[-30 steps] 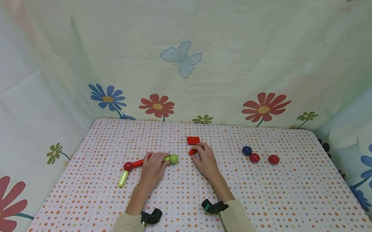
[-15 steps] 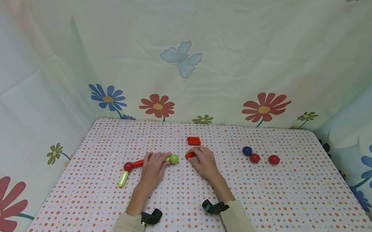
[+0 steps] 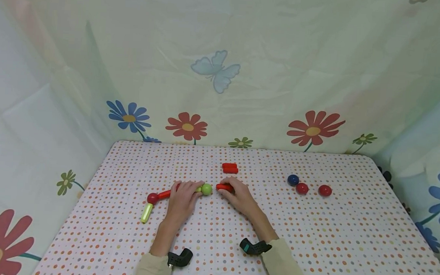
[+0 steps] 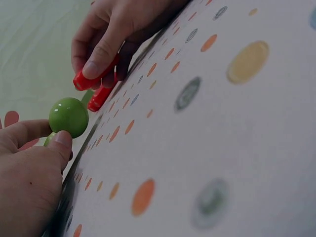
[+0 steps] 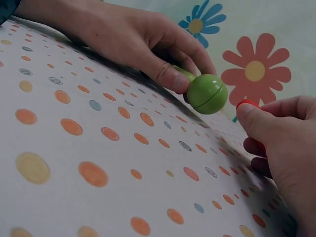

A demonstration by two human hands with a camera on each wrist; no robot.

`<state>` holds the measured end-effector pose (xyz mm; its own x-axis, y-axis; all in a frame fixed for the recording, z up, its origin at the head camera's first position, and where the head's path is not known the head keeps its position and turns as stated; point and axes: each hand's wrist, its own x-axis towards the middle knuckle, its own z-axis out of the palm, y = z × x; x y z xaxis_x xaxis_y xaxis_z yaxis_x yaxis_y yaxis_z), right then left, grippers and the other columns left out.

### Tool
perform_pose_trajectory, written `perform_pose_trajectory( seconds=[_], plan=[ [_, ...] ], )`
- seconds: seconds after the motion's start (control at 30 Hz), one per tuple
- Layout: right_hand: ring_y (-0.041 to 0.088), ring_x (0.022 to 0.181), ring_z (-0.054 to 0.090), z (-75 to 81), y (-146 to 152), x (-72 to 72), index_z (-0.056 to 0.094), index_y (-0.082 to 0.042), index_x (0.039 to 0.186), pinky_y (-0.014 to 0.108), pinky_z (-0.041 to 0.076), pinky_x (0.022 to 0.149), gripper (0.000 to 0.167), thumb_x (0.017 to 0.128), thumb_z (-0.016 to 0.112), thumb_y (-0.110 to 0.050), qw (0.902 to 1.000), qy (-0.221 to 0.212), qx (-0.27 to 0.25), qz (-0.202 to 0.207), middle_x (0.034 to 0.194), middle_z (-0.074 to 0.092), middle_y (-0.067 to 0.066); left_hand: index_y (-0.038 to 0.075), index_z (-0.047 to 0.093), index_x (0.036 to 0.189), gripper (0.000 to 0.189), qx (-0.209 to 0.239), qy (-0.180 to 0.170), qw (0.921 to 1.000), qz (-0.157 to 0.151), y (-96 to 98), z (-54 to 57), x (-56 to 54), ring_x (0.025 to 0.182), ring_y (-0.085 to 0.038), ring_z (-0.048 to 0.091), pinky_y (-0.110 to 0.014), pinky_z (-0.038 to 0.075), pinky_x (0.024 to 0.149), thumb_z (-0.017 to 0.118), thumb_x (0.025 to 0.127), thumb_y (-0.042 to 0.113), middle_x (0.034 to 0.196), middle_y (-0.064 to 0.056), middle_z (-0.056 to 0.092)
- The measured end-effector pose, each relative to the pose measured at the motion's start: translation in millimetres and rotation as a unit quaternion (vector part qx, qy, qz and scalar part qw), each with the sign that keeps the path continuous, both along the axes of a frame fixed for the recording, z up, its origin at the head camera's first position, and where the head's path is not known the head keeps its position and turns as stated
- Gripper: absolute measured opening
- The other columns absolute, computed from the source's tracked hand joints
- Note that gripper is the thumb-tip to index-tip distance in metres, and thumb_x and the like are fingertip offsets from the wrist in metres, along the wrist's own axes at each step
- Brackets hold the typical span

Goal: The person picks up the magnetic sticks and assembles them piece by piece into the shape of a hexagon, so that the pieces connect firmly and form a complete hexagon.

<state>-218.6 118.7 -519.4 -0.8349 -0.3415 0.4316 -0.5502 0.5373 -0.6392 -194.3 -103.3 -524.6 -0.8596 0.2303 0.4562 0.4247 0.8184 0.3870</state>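
Observation:
My left hand [image 3: 181, 200] pinches a yellow-green stick beside the green ball [image 3: 206, 189] at the right end of a joined chain. Leftward, that chain shows a red stick [image 3: 165, 194], a red ball [image 3: 153, 198] and another yellow-green stick [image 3: 147, 213] angled toward me; my fingers cover its middle. Between thumb and fingers, my right hand [image 3: 242, 196] holds a separate red stick [image 3: 223, 187]. In the left wrist view this red stick [image 4: 81, 80] points toward the green ball [image 4: 68, 117], with a small gap between them.
Two loose red sticks [image 3: 230, 170] lie side by side beyond my right hand. Farther right on the dotted tablecloth [image 3: 334, 241] are a blue ball [image 3: 293, 180] and two red balls [image 3: 324, 190]. A flowered curtain [image 3: 253, 93] rises behind the table.
My right hand has brought the red stick left and slightly nearer me, away from the two loose sticks, to beside the green ball. My left hand stays in place on the chain.

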Motion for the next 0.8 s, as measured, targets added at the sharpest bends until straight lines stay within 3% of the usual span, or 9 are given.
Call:
perform_pose_trajectory(
  seconds=[0.33, 0.57, 0.8],
  plan=[
    [0.016, 0.092, 0.063, -3.9, -1.2, 1.7, 0.063, -0.008, 0.108, 0.032, 0.052, 0.082, 0.023, 0.088, 0.071, -0.018, 0.9999, -0.001, -0.006, 0.009, 0.102, 0.067, 0.006, 0.024, 0.061, 0.128, 0.036, -0.003, -0.009, 0.9999, 0.003, -0.1, -1.7, 1.0, 0.109, -0.02, 0.061, -0.05, 0.032, 0.11, 0.064, 0.093, 0.029, 0.112, 0.002, 0.068],
    [0.011, 0.089, 0.058, -2.6, -7.0, 6.4, 0.065, -0.012, 0.107, 0.025, 0.049, 0.078, 0.024, 0.086, 0.073, -0.02, 0.999, -0.036, -0.013, 0.024, 0.102, 0.067, 0.003, 0.024, 0.061, 0.128, 0.035, -0.004, -0.003, 1.0, 0.002, -0.5, -2.3, 1.3, 0.108, -0.02, 0.061, -0.049, 0.032, 0.11, 0.064, 0.093, 0.028, 0.111, 0.002, 0.069],
    [0.011, 0.085, 0.059, -4.6, -6.4, 2.8, 0.066, -0.01, 0.106, 0.023, 0.051, 0.075, 0.023, 0.086, 0.074, -0.014, 0.9992, -0.013, -0.021, 0.03, 0.101, 0.067, 0.005, 0.029, 0.056, 0.134, 0.044, -0.007, 0.018, 0.9996, 0.019, -1.2, -2.1, 0.6, 0.11, -0.022, 0.061, -0.057, 0.029, 0.111, 0.066, 0.092, 0.022, 0.111, 0.001, 0.068]
  ],
)
